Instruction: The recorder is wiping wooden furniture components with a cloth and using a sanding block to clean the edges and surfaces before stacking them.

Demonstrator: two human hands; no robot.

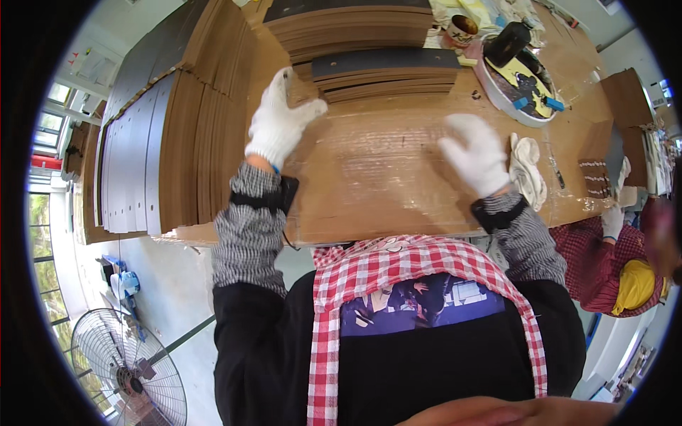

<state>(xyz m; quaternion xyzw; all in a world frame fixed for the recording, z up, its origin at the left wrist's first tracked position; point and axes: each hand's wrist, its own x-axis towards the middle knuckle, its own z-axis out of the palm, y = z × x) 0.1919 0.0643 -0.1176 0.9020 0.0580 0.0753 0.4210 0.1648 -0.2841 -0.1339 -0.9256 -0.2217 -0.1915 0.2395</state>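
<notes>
My left hand, in a white knit glove, is held over the table with thumb and fingers apart and nothing in it. It is nearest to the low stack of dark-faced boards and the tall row of boards on the left. My right hand, also gloved and slightly blurred, hovers above the right part of the table, its thumb away from the fingers and no object showing in it. Beside it lies a loose white glove. The table top is covered with brown sheet under clear film.
A larger board stack stands at the back. At back right, a round white tub holds a black bottle, near a cup. A slim dark tool lies farther right. Another person works at the right edge. A fan stands lower left.
</notes>
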